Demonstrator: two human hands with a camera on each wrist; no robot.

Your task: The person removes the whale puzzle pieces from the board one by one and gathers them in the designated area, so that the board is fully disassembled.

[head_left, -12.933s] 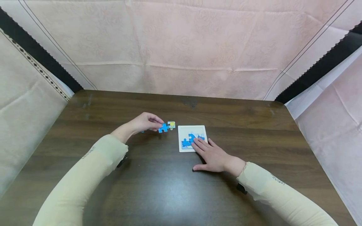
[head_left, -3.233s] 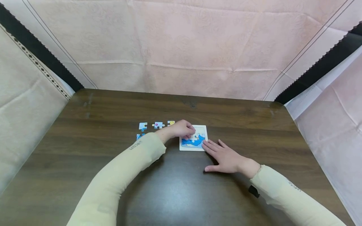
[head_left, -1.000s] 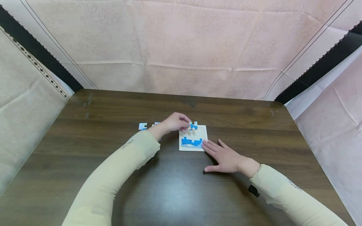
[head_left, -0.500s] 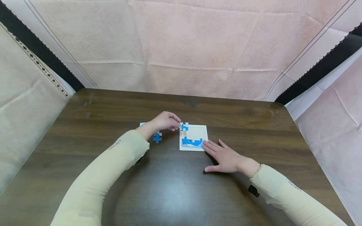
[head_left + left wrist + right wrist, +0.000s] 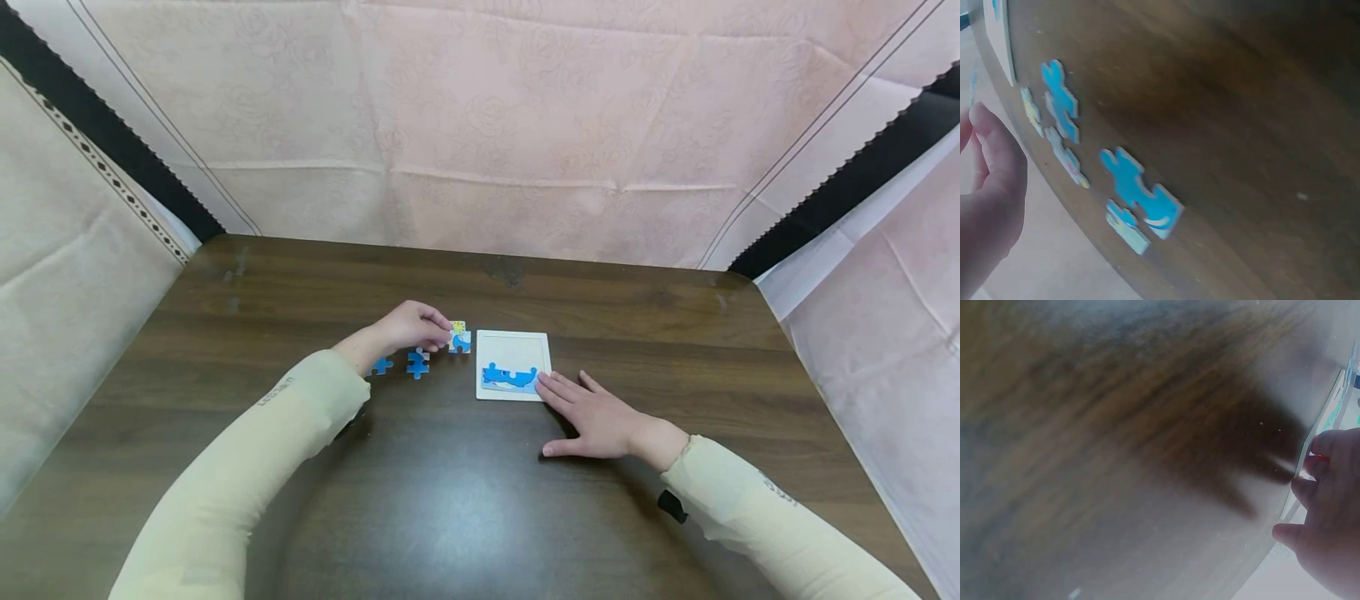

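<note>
In the head view my left hand (image 5: 408,327) pinches a blue and white jigsaw piece (image 5: 461,342) between thumb and fingers, just left of the white puzzle tray (image 5: 479,350). The left wrist view shows that piece (image 5: 972,84) nearly edge-on at the fingertips. A joined blue strip of jigsaw pieces (image 5: 508,377) lies along the tray's bottom; its upper part is bare. My right hand (image 5: 596,425) lies with fingers spread, its fingertips on the tray's lower right corner and its thumb on the table.
Several loose pieces lie on the wooden table (image 5: 465,500) left of the tray: a yellow sun piece (image 5: 1030,111), a blue piece (image 5: 1060,100), a pale piece with pink (image 5: 1066,159), a larger blue piece (image 5: 1141,190) and a pale corner piece (image 5: 1127,231). A light cloth (image 5: 525,125) hangs behind.
My left hand has moved left, carrying the jigsaw piece from above the tray to beside the sun piece. Earlier it worked inside the tray. My right hand has stayed on the tray's corner.
</note>
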